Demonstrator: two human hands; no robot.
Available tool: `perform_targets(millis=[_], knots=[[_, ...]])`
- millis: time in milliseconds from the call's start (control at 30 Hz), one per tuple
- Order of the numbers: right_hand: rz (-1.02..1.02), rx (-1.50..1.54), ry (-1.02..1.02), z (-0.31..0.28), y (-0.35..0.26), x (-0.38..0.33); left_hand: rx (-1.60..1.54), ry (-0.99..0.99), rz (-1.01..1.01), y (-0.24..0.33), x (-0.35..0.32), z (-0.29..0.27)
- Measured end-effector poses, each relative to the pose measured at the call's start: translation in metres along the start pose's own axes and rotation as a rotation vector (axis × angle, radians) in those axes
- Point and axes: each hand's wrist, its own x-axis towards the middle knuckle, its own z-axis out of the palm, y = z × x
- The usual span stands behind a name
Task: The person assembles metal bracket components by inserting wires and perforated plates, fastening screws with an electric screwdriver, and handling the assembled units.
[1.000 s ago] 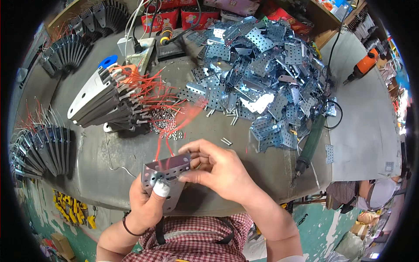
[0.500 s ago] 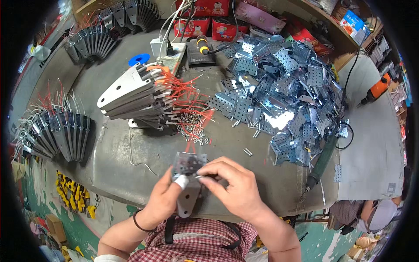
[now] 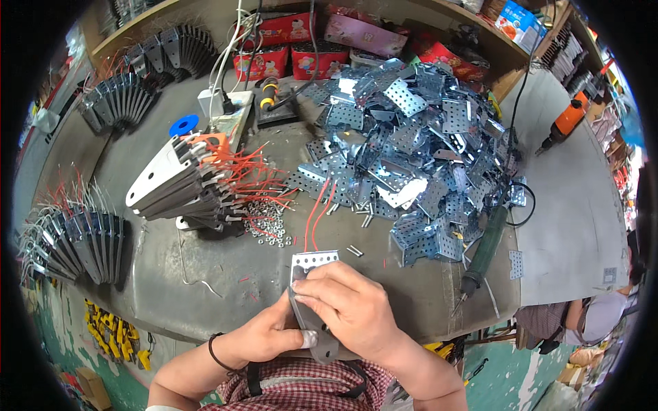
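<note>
At the table's near edge I hold a grey tapered housing (image 3: 325,352) with a perforated metal bracket (image 3: 315,259) at its wide far end. Two red wires run away from that end over the table. My left hand (image 3: 274,333) is closed round the housing's left side, its wrapped thumb lying across the lower part. From the right, my right hand (image 3: 356,301) reaches over the piece, fingers bent together and fingertips pressed at the bracket's left edge. Whether a small screw sits between those fingertips is hidden.
Beyond the hands lie loose nuts (image 3: 269,220), several screws (image 3: 354,251) and a stack of similar housings (image 3: 161,179) with red wires. A large heap of perforated brackets (image 3: 411,137) fills the centre right. A green electric screwdriver (image 3: 485,248) lies right; a soldering iron (image 3: 269,96) rests behind.
The view has shifted. The housing now shows its bracket's far edge, with the red wires stretched out beyond it. My right fingers have moved from the near side across to the bracket's left edge.
</note>
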Motion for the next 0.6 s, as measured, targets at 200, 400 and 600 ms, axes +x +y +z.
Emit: perform_targets(millis=[200,400,600], knots=[[0.107,-0.127,0.127,0.0,0.008,-0.013,0.603,0.04,0.246,0.021,0.046,0.015],[0.357,0.069,0.621,-0.02,0.053,-0.038,1.535,0.445,0.513,0.044,0.13,0.015],[0.342,0.143,0.673,-0.02,0.062,-0.045,1.265,0.677,0.497,0.046,0.147,-0.015]])
